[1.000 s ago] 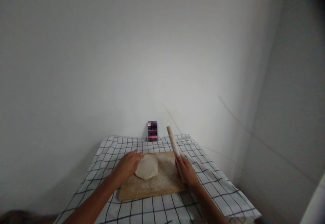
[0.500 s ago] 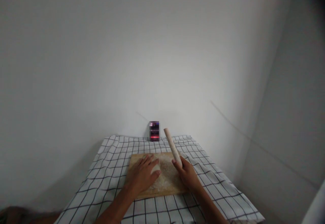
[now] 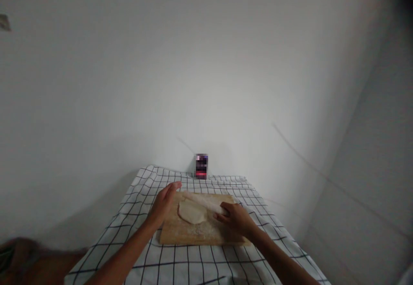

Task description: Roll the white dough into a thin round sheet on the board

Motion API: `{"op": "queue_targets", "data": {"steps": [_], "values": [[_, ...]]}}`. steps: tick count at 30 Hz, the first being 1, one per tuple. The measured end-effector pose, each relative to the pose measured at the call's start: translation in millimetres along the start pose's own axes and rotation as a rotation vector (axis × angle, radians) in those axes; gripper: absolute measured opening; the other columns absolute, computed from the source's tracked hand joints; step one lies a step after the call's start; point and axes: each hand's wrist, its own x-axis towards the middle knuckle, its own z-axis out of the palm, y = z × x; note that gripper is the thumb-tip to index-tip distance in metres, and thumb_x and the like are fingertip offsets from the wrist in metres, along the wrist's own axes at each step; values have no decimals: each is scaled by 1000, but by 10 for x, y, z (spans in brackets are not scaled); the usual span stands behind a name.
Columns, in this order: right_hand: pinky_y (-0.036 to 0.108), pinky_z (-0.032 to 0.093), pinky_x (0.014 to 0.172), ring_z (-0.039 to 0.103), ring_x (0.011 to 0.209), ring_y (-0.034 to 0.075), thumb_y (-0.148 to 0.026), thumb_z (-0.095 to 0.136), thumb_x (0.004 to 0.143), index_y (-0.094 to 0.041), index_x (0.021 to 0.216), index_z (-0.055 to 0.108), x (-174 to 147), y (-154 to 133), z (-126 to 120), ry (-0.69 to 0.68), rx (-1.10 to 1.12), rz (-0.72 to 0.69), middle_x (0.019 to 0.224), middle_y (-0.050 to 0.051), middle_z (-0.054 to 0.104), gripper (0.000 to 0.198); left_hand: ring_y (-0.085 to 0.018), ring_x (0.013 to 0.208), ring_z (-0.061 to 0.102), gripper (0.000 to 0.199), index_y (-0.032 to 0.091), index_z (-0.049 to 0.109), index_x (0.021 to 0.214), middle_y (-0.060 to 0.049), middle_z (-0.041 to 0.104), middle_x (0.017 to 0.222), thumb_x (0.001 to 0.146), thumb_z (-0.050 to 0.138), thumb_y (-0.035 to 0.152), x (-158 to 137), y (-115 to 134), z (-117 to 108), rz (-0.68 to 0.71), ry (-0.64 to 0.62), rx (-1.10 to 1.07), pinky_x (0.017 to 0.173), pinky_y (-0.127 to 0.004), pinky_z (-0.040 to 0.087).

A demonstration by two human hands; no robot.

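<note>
A flattened, pale piece of dough [image 3: 192, 213] lies on the left half of a floured wooden board [image 3: 182, 236]. My right hand [image 3: 235, 218] is closed around the near right end of a wooden rolling pin [image 3: 204, 201]. The pin slants up to the left across the board, along the dough's far edge; whether it touches the dough I cannot tell. My left hand [image 3: 165, 201] is raised at the board's left edge, fingers stretched out and holding nothing. It is close to the pin's far end but apart from it.
A white cloth with dark checks [image 3: 190, 261] covers the table under the board. Against the back wall stands a small dark rectangular object [image 3: 201, 166], its face blurred. Walls rise behind and to the right. Something brown and blurred [image 3: 32, 263] shows at the lower left.
My left hand has lifted off the dough and moved left, uncovering it. My right hand has swung the rolling pin from steeply raised to a low slant over the board. The view has shifted slightly.
</note>
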Motion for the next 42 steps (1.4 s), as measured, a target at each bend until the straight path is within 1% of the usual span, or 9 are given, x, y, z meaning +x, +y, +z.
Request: {"op": "queue_targets", "data": {"steps": [4, 8, 11, 16, 21, 26, 31, 36, 42], "values": [[29, 27, 59, 63, 67, 22, -67, 63, 87, -23, 83, 72, 9, -274, 54, -66, -174, -82, 75, 8, 72, 45, -23, 127, 63, 57, 19, 67, 128, -9, 71, 133, 103, 29, 53, -57, 129, 114, 137, -138, 365, 111, -36, 46], [30, 28, 59, 64, 67, 22, -72, 47, 95, -22, 82, 70, -17, -363, 137, -82, -207, -89, 77, 10, 73, 56, -26, 118, 66, 51, 19, 71, 118, -11, 75, 120, 104, 28, 42, -14, 106, 261, 190, -247, 732, 109, -39, 44], [30, 35, 65, 65, 77, 21, -60, 32, 106, -23, 82, 67, 6, -310, 155, -48, -194, -86, 84, 8, 72, 56, -26, 118, 64, 47, 22, 72, 114, -10, 75, 118, 104, 30, 41, 95, 38, 309, 195, -274, 769, 112, -39, 39], [36, 42, 85, 62, 99, 25, -39, 34, 108, -22, 97, 65, 123, -238, 209, 81, -282, -48, 103, 11, 68, 37, -26, 117, 64, 39, 23, 73, 107, -9, 76, 117, 102, 38, 39, 327, -88, 377, 129, -298, 847, 106, -39, 43], [39, 43, 89, 62, 108, 28, -35, 33, 108, -20, 105, 67, 360, -180, 232, 56, -316, 79, 112, 13, 68, 37, -29, 111, 67, 47, 19, 73, 105, -15, 76, 114, 103, 33, 44, 573, -180, 473, 26, -270, 932, 95, -40, 48], [34, 45, 82, 67, 100, 25, -41, 28, 108, -18, 102, 69, 722, -69, 180, 4, -306, 127, 109, 14, 70, 47, -30, 106, 71, 56, 17, 74, 99, -17, 77, 109, 104, 27, 49, 747, -245, 540, -103, -249, 1008, 89, -40, 50], [33, 46, 79, 69, 97, 25, -45, 25, 108, -19, 99, 71, 1038, 18, 172, -50, -274, 99, 108, 12, 74, 53, -34, 104, 71, 50, 16, 73, 101, -17, 78, 107, 101, 34, 46, 691, -159, 550, -175, -173, 1099, 87, -45, 51], [29, 46, 86, 69, 104, 21, -39, 29, 108, -21, 99, 72, 1128, 99, 222, -120, -225, 3, 107, 8, 75, 48, -31, 106, 71, 40, 19, 71, 107, -13, 77, 109, 100, 37, 40, 585, 5, 582, -142, -182, 1119, 90, -45, 49], [34, 43, 103, 60, 125, 21, -40, 26, 109, -23, 133, 62, 894, 132, 272, -91, -219, -11, 133, 8, 68, 46, -35, 108, 69, 40, 21, 71, 110, -14, 76, 115, 98, 40, 42, 529, 22, 583, -163, -231, 1086, 88, -50, 51]]}}
